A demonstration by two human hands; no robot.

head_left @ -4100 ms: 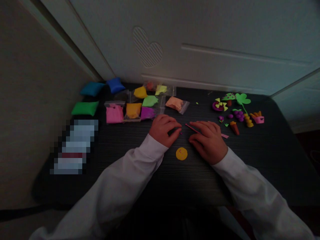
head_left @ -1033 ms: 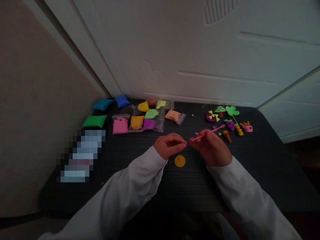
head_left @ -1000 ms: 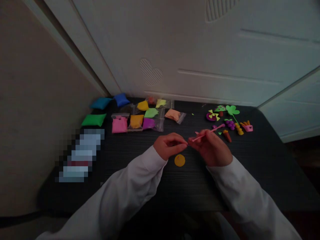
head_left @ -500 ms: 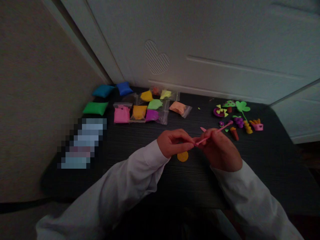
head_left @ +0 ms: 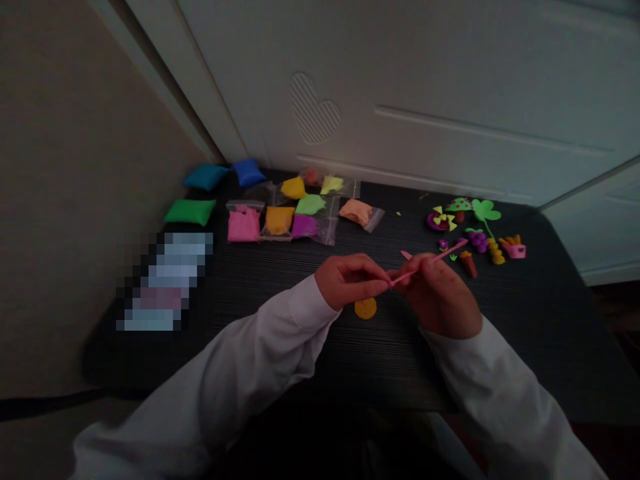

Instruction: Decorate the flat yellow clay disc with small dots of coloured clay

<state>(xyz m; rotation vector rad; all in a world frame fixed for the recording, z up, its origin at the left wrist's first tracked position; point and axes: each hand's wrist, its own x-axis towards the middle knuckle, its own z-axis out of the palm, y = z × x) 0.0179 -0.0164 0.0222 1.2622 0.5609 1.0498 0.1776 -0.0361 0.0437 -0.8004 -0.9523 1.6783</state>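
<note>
A thin pink modelling tool [head_left: 450, 251] slants up to the right, gripped by the closed fingers of my right hand [head_left: 447, 297]. Its lower end meets the fingertips of my left hand [head_left: 347, 283]. Thumb and forefinger of that hand are pinched together on a tiny purplish bit, too small to name for sure. Just below the fingertips, a flat round orange-yellow clay disc [head_left: 365, 308] lies on the dark table [head_left: 280, 280]. Beyond my right fingers, another pink tool [head_left: 406, 255] rests on the table, partly hidden by the hand.
Bags of coloured clay, such as a pink one [head_left: 243, 224] and a peach one [head_left: 357, 211], lie at the back left. Small clay models, including a green clover [head_left: 485, 210] and a pink fries box [head_left: 515, 250], stand at the right. A blurred-out screen [head_left: 167, 280] is at left.
The view has tilted slightly, so the scene sits a little higher. The pink tool has shifted slightly in my right hand. Both hands keep their grip.
</note>
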